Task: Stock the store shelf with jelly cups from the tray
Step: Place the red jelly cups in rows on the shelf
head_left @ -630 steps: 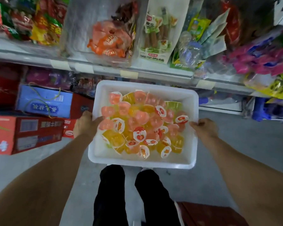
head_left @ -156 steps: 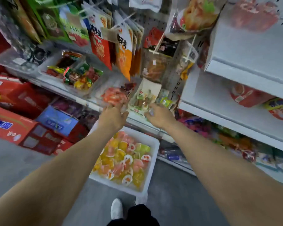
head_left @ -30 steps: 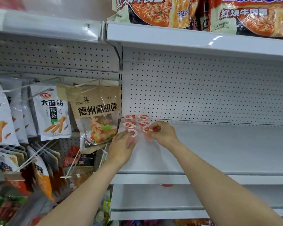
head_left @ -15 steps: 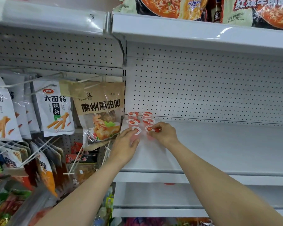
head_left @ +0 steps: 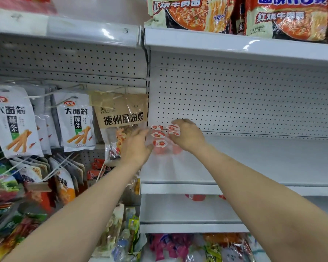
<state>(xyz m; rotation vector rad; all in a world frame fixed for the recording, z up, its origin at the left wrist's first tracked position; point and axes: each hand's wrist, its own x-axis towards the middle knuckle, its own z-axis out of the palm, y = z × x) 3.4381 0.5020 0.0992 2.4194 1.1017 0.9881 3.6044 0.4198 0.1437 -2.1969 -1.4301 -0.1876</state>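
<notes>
Several jelly cups (head_left: 158, 135) with red-and-white lids stand in two short rows in the back left corner of the white shelf (head_left: 254, 157). My left hand (head_left: 135, 146) hovers just left of the front cup (head_left: 160, 143), fingers relaxed and holding nothing. My right hand (head_left: 187, 135) lies over the right row. Its curled fingers pinch a jelly cup (head_left: 175, 132) there and hide the cup in front of it. The tray is out of view.
A brown snack bag (head_left: 121, 118) hangs on a peg right beside my left hand, with white snack bags (head_left: 76, 121) further left. Noodle packs (head_left: 187, 14) fill the shelf above. A pegboard back wall (head_left: 244, 95) stands behind the cups. Lower shelves hold mixed snacks (head_left: 169, 246).
My right hand has moved back over the right row of cups. My left hand has lifted off the front cup and drawn slightly left.
</notes>
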